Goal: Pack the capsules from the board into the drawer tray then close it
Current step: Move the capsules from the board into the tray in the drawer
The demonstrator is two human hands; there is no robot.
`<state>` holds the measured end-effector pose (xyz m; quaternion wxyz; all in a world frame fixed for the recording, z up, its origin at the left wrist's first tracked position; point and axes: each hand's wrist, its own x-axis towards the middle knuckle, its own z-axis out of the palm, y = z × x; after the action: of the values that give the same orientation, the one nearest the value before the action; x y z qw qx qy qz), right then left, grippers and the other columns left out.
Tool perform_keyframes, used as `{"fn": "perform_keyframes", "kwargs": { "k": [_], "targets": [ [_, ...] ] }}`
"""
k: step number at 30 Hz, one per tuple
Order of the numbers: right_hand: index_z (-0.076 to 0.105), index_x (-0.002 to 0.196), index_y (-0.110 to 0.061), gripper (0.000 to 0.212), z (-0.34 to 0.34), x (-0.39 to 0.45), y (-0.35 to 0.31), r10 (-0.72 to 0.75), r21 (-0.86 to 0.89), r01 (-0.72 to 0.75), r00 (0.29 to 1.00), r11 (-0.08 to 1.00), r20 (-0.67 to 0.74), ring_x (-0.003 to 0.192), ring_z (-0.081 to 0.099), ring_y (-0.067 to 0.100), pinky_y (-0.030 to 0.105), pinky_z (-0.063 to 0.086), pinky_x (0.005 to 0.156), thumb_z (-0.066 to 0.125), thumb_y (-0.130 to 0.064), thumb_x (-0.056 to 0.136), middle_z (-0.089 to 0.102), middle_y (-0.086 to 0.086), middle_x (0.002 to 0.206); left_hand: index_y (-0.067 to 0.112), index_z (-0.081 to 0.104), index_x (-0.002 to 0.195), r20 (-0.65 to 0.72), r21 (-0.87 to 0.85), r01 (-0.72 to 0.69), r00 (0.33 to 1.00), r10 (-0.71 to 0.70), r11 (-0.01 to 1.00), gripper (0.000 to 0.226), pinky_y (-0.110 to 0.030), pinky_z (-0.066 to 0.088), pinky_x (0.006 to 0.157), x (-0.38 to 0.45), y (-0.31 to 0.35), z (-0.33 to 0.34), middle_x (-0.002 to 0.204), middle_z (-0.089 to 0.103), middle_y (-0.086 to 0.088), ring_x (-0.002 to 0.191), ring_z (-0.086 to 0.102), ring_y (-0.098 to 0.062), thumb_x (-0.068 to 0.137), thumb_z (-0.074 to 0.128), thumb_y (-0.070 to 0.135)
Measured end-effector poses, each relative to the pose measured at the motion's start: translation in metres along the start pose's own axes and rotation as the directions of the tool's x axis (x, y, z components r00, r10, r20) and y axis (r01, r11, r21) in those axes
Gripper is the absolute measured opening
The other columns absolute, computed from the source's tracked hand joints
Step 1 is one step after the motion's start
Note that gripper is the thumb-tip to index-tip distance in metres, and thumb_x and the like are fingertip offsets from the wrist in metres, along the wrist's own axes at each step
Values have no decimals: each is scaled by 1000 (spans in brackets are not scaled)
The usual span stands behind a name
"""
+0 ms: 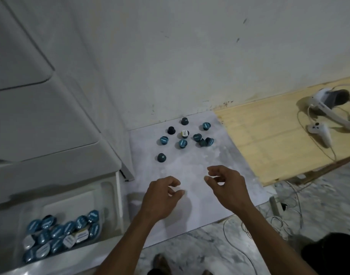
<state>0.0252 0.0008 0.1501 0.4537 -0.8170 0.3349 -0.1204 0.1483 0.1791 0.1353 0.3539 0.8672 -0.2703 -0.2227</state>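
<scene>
Both hands empty, hovering low over the near half of the board (pixel 190 175), a pale slab lying on the floor. Left hand (pixel 162 195) has fingers loosely curled, nothing in it. Right hand (pixel 227 185) is half open, thumb and fingers apart, also holding nothing. They sit side by side, likely so each can reach for a capsule on the same trip.

Loose capsules (pixel 185 135) lie scattered at 12 o'clock from the hands, toward the far edge of the board by the wall; about ten, count unsure given blur. Some stand foil-up, some dome-up, a few lie tipped. The nearest one (pixel 161 157) sits alone at 11 o'clock from the left hand, the easy first pick.

Drawer tray (pixel 75 201) is pulled open at 8 o'clock from the left hand, just beside the board, so the carry is short. It already holds a pile of packed capsules (pixel 61 235) at its near end, with bare space behind.

Judgement: mid-task, the board is not yet cleared and the drawer is not yet closed.

Off to 2 o'clock, a headset (pixel 328 98) and controller (pixel 318 132) rest on a wooden panel (pixel 269 139), unrelated.
</scene>
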Motion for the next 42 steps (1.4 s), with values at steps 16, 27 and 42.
{"fn": "perform_keyframes", "kwargs": {
  "k": [16,27,42],
  "targets": [
    [62,124,-22,37,70,154,23,32,-156,-7,987,988,157,85,63,8,17,49,73,69,-23,88,66,-1,119,21,50,129,-140,156,195,975,-174,968,48,-44,50,94,139,-59,18,131,52,-1,116,53,-24,85,70,27],
    [58,127,-19,36,139,216,56,-161,-308,222,964,925,212,114,55,29,40,54,85,60,-23,91,52,8,135,18,61,116,-175,265,270,957,-229,926,26,-43,52,83,182,-88,46,118,52,-5,109,50,-24,92,63,25],
    [67,110,-16,24,137,213,75,-299,-183,332,936,925,184,82,61,18,29,50,72,66,-25,88,70,1,97,14,60,127,-177,24,105,979,-100,994,38,-16,43,94,176,-90,51,112,47,0,103,56,-16,90,67,19]
  ]
}}
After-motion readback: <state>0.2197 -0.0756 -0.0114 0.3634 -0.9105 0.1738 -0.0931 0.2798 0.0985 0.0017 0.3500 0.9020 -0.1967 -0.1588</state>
